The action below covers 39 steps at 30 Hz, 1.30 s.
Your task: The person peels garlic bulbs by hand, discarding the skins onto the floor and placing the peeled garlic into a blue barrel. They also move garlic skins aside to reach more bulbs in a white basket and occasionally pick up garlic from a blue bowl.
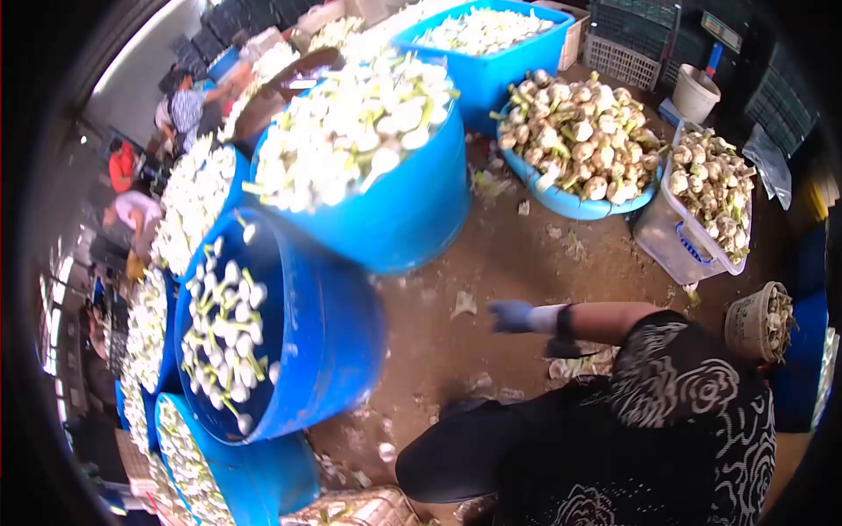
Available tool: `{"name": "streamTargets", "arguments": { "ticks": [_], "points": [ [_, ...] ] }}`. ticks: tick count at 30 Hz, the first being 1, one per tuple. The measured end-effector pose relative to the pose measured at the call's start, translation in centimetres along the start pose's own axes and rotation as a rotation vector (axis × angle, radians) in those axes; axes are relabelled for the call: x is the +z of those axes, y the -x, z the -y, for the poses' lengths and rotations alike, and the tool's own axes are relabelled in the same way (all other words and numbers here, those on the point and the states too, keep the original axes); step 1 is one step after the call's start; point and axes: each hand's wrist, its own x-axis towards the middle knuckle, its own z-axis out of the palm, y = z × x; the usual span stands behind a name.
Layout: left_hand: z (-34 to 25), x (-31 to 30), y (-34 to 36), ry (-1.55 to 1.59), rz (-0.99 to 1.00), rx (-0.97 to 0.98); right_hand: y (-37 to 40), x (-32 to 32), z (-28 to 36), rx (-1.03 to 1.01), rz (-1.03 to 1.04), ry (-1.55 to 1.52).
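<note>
My right hand (510,316), in a blue glove with a dark band at the wrist, reaches leftward above the brown floor. Motion blurs its fingers, and nothing held can be made out. To its left stands a deep blue barrel (329,329), tilted in view, with white trimmed garlic bulbs (226,329) and green stems inside. Up and left of the hand, a lighter blue tub (399,206) is heaped with whitish garlic (351,131). My left hand does not show.
Unpeeled garlic (583,136) fills a round blue basin (579,207); more fills a clear bin (662,232). A white bucket (748,326) stands at right. Loose skins litter the floor (421,316). Other people (186,110) are at upper left. A crate (377,508) is at the bottom.
</note>
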Motion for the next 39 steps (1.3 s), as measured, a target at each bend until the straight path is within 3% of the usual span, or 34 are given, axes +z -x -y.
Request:
{"name": "streamTargets", "arguments": {
  "ticks": [2,3,4,5,7,10,11,12,13,14,18,20,23,27,29,31,33,34,36,37,39],
  "points": [
    [-4.3,-1.6,-1.1,0.013,0.081,0.090,2.2,-4.2,-10.7,0.158,-0.209,0.003],
    [-6.6,-2.0,-2.0,0.032,0.116,0.154,4.0,-6.3,-15.0,0.338,-0.245,-0.248],
    [-9.0,-2.7,-3.3,0.064,0.145,0.242,4.1,-6.8,-21.3,0.375,-0.369,-0.706],
    [-10.6,-2.3,-4.9,0.076,0.191,0.312,3.3,-7.2,-29.6,0.307,-0.396,-1.209],
    [-21.6,-3.1,-0.6,0.359,0.184,0.281,7.0,-9.5,-37.4,0.240,-0.406,-1.652],
    [-26.4,2.2,-2.2,0.301,0.316,0.375,13.6,-10.0,-37.9,0.623,-0.836,-1.386],
    [-26.9,4.6,-3.4,0.266,0.404,0.405,15.2,-9.6,-37.3,0.645,-0.851,-1.405],
    [-27.2,7.5,-2.3,0.502,0.527,0.374,16.5,-9.4,-36.7,0.613,-0.906,-1.414],
    [-27.0,10.5,-1.7,0.737,0.644,0.327,17.7,-8.8,-36.6,0.585,-0.954,-1.421],
    [-20.4,19.0,-11.8,0.549,0.536,0.054,17.9,-8.2,-37.4,0.601,-0.954,-1.439],
    [-18.0,29.2,-1.9,0.268,0.937,0.145,12.8,-10.2,-37.7,0.572,-0.929,-1.518],
    [-17.9,33.3,1.7,0.039,1.080,0.288,11.8,-11.6,-34.9,0.561,-0.985,-1.477],
    [-19.9,35.6,3.6,-0.154,1.186,0.445,9.7,-14.3,-34.7,0.541,-1.018,-1.575],
    [-23.9,36.4,2.1,-0.213,1.202,0.494,7.2,-19.5,-36.0,0.454,-1.033,-1.640],
    [-26.2,36.1,0.7,-0.222,1.198,0.488,5.7,-20.9,-36.4,0.554,-1.141,-1.647],
    [-28.8,35.8,-1.2,-0.236,1.200,0.491,4.3,-21.7,-38.4,0.455,-1.091,-1.666],
    [-31.4,36.7,-3.0,-0.246,1.204,0.496,2.4,-21.9,-39.8,0.160,-1.111,-1.847],
    [-32.4,36.8,-3.6,-0.260,1.216,0.489,1.9,-22.1,-39.0,0.199,-1.199,-1.927],
    [-35.0,37.1,-5.0,-0.273,1.223,0.491,1.7,-21.5,-40.4,0.302,-1.257,-1.714],
    [-36.1,37.1,-5.4,-0.279,1.230,0.490,1.0,-21.1,-41.2,-0.062,-1.217,-1.885],
    [-38.3,36.9,-5.9,-0.282,1.225,0.489,2.4,-21.6,-37.6,-0.149,-1.079,-1.926]
  ]
}}
